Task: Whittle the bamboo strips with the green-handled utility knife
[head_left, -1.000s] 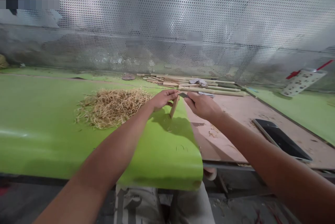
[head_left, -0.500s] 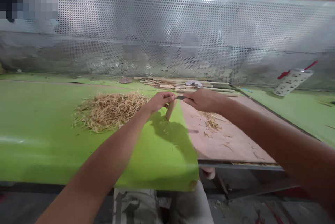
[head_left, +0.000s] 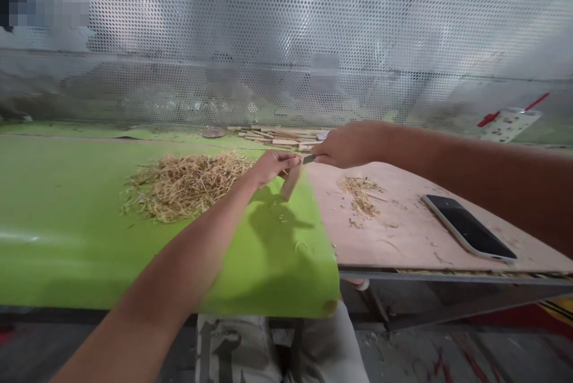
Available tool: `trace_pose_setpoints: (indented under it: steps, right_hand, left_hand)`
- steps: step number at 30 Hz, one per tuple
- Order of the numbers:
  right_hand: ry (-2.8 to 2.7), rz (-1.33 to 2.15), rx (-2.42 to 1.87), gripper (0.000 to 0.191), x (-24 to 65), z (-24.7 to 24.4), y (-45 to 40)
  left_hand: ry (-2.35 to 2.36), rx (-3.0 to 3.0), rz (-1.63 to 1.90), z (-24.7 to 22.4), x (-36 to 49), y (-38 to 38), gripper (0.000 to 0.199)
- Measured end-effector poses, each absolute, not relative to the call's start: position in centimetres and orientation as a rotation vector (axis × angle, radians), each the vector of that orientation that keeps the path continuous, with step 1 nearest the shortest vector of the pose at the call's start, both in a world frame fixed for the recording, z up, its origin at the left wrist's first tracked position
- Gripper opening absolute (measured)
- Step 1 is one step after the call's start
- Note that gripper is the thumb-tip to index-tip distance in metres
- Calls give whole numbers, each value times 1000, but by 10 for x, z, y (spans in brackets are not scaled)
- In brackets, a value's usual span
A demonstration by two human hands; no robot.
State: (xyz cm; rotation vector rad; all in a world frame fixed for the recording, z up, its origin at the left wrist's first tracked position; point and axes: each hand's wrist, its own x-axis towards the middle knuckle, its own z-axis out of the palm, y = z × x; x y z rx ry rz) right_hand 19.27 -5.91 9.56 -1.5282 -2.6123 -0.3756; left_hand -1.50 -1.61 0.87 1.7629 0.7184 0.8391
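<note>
Perforated metal screen (head_left: 250, 31), upright beyond both hands. Desk (head_left: 389, 258): pinkish board right of my left hand, green sheet (head_left: 80, 192) over the rest. Big heap of thin shavings (head_left: 188, 186) left of my left hand, smaller scatter (head_left: 364, 195) on the near right side of my right hand. Loose wood strips (head_left: 277, 136) just past my hands. Patterned cup (head_left: 513, 124) with red straw, far right; phone (head_left: 470, 228) nearer, below my right forearm.

My right hand (head_left: 344, 145) is closed round a small blade tool, handle hidden. My left hand (head_left: 272, 166) pinches the top of a flat wood piece (head_left: 292, 183), tilted, lower end hanging over the sheet. Blade (head_left: 308, 158) is right at its top edge; contact unclear. Few fine curls (head_left: 302, 247) below.

Progress: heap suggests plenty of shaving done; this piece looks mid-work, amount left can't be told.
</note>
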Motion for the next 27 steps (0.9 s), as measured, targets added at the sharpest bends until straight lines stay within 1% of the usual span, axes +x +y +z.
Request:
trace_pose_setpoints:
  steps: [3, 7, 9, 12, 15, 20, 27]
  right_hand:
    - [-2893, -293, -1555, 29, 191, 99, -61]
    - [-2949, -261, -1587, 31, 187, 91, -75]
    - [-2921, -279, -1598, 36, 187, 83, -82]
    - [-2788, -334, -1573, 46, 190, 77, -87]
    - [-2712, -295, -1558, 50, 190, 78, -86]
    - [-2660, -144, -1582, 48, 181, 72, -91]
    - [-2396, -91, -1595, 40, 171, 35, -96]
  left_hand:
    - [749, 1804, 833, 8, -10, -17, 36]
    - [856, 1906, 746, 8, -8, -21, 25]
    - [877, 1922, 728, 9, -10, -22, 29]
    - [780, 1845, 853, 8, -13, -18, 42]
    - [675, 1744, 900, 6, -14, -13, 48]
    - [613, 1712, 859, 6, -15, -15, 47]
    - [704, 1747, 903, 4, -18, -16, 42]
